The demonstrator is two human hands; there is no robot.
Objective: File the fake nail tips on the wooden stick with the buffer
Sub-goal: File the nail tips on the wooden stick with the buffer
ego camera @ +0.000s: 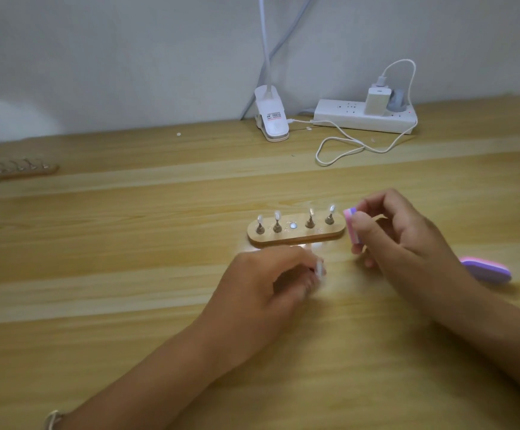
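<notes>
Left hand point(264, 283) pinches one tip point(319, 270); right hand point(407, 234) grips buffer point(352, 228); stand point(296, 238) holds four tips point(331, 209).

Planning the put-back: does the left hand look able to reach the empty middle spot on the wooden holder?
Likely yes: the left hand is just in front of the wooden holder, nothing between it and the middle spot.
</notes>
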